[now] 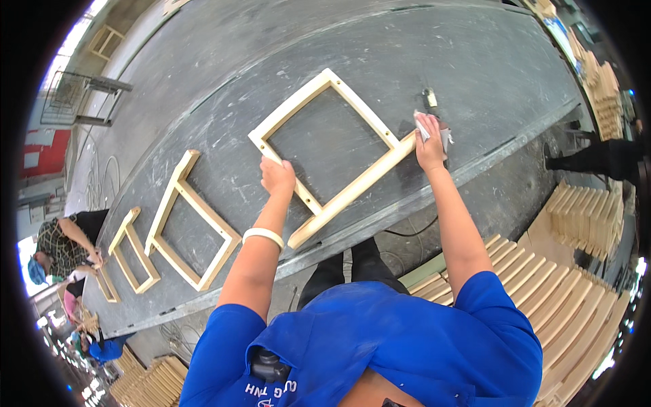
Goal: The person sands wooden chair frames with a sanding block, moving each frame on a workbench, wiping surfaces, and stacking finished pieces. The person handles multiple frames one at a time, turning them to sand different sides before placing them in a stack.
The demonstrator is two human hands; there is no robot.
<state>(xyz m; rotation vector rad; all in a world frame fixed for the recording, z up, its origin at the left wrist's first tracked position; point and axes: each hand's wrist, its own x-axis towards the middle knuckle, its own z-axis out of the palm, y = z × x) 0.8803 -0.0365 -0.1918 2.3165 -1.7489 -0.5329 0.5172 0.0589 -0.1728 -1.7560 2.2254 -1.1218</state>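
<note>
1. I see the wooden frame [291, 104] lying on the grey desk [393, 61].
2. The left hand [279, 178] has its fingers grasping the near-left bar [309, 199].
3. The right hand's [430, 148] fingers clutch a thin white sheet [445, 138] at the long bar's [356, 188] right end.
4. Leftward lies a second frame [207, 216].

Wooden frames [359, 185] and stacked slats [553, 298] show a woodworking workshop.
</note>
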